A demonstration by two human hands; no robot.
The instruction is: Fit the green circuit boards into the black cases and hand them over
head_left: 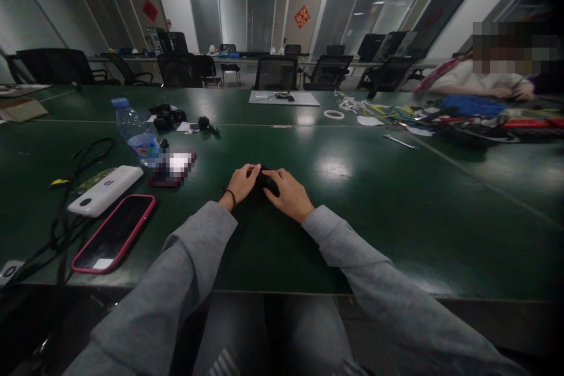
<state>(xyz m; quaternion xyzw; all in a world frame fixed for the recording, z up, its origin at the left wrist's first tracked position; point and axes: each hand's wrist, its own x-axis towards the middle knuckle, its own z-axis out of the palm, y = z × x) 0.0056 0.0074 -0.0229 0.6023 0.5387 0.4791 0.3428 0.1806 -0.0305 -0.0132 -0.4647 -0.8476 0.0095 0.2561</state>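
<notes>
Between my two hands, low over the green table, is a small black rounded object (270,184); its exact kind cannot be made out. My left hand (244,183), with a dark band at the wrist, is closed with thumb and fingertips at the object's left end. From the other side, my right hand (289,194) curls its fingers over the top and right of it. The fingers hide much of the object. Left of my hands lies a phone with a blurred screen (171,168), beside a clear plastic bottle with a blue cap (136,132).
A pink-cased phone (115,234), a white power bank (106,191) and black cables (66,217) lie at left. Small black parts (166,116) sit beyond the bottle. At right are a wrench (400,141), tape roll (333,114) and tangled cables (462,120), with another person behind.
</notes>
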